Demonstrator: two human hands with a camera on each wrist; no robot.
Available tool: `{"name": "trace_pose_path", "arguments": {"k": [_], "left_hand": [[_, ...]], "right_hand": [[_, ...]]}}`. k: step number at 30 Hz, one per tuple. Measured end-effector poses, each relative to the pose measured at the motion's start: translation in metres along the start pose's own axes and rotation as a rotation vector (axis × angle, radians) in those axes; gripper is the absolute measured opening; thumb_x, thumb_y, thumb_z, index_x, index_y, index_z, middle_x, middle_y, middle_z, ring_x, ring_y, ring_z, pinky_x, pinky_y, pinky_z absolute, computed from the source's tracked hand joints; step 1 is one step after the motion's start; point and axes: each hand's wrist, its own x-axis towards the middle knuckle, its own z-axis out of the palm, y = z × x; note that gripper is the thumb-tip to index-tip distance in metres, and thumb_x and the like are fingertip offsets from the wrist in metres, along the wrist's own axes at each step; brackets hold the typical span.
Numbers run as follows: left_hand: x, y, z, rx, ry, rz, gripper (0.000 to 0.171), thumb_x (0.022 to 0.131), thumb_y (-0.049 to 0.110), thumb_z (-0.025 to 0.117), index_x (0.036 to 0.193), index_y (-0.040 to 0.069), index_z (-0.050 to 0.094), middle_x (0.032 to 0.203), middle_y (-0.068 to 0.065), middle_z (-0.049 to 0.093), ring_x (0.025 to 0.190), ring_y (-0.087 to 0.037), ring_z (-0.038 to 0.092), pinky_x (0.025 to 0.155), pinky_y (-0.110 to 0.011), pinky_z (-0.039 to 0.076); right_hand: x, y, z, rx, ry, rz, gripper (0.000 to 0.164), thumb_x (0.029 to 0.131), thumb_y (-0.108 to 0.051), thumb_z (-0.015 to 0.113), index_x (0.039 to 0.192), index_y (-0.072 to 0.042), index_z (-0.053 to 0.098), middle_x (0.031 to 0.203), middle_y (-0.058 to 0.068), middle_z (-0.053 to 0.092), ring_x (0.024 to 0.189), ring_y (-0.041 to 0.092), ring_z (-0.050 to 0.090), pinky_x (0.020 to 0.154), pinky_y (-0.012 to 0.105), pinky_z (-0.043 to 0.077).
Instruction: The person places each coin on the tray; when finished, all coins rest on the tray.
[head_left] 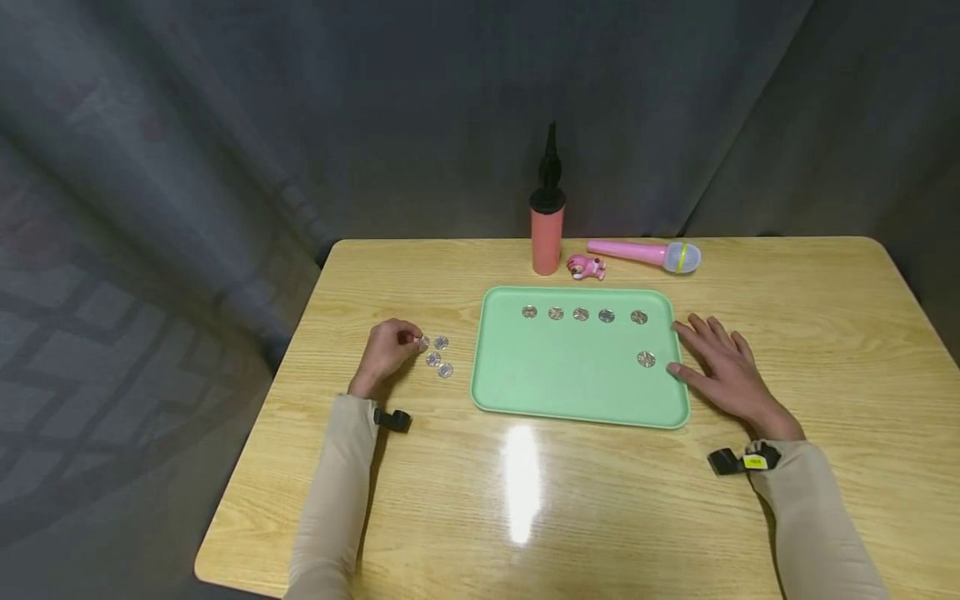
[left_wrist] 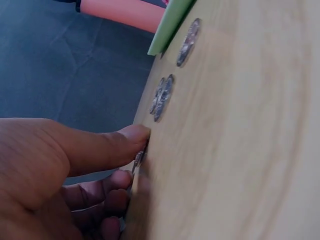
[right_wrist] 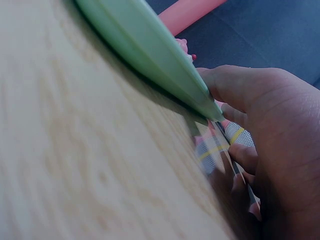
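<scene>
Head view: 6 discs (head_left: 581, 314) lie in the green tray (head_left: 555, 375) — 4 seem left, on the table (head_left: 615, 517), 1 pinched by the left hand (head_left: 386, 354); the right hand (head_left: 723, 371), spread, touches the tray.

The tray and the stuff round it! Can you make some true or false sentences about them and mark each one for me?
1. Six coins lie in the tray. True.
2. The left hand pinches a coin with its fingers. True.
3. All the coins are in the tray. False: some are on the table, by the left hand.
4. The pump stands upright next to the toy. True.
5. The toy is blue. False: it is pink.
6. The tray is red. False: it is green.
</scene>
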Motion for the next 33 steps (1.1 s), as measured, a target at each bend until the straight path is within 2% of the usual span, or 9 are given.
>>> {"name": "trace_pose_path", "arguments": {"k": [6,18,25,33], "left_hand": [[0.0009,0.0025,0.0036,0.040,0.009,-0.009,0.012,0.086,0.005,0.076,0.096,-0.003,0.073,0.085,-0.014,0.064,0.076,-0.021,0.057,0.070,-0.028,0.044],[0.0005,0.0040,0.0043,0.130,-0.050,-0.033,0.014,0.090,0.009,0.072,0.102,0.001,0.069,0.095,-0.015,0.064,0.087,-0.026,0.058,0.080,-0.040,0.048],[0.0016,0.0044,0.0042,0.165,-0.066,-0.020,0.011,0.091,0.008,0.072,0.101,0.004,0.068,0.096,-0.013,0.063,0.087,-0.025,0.057,0.079,-0.039,0.048],[0.0039,0.0025,0.0002,0.115,-0.061,0.009,0.016,0.090,0.010,0.073,0.104,0.002,0.072,0.089,-0.013,0.063,0.080,-0.023,0.055,0.073,-0.033,0.045]], "right_hand": [[0.0010,0.0011,0.0002,-0.002,-0.003,-0.004,0.070,0.099,-0.034,0.059,0.158,-0.013,0.028,0.164,0.030,0.014,0.155,0.047,-0.001,0.119,0.067,-0.012],[0.0009,0.0020,0.0020,0.001,0.003,-0.003,0.070,0.099,-0.034,0.060,0.158,-0.012,0.030,0.164,0.031,0.016,0.155,0.048,0.001,0.119,0.068,-0.010],[0.0015,0.0010,0.0011,0.002,-0.003,-0.003,0.070,0.099,-0.034,0.060,0.158,-0.013,0.029,0.164,0.030,0.015,0.155,0.048,0.000,0.119,0.067,-0.010],[0.0010,0.0020,0.0007,-0.003,-0.005,0.000,0.070,0.099,-0.034,0.059,0.158,-0.013,0.029,0.164,0.031,0.014,0.155,0.047,-0.001,0.120,0.066,-0.013]]}}
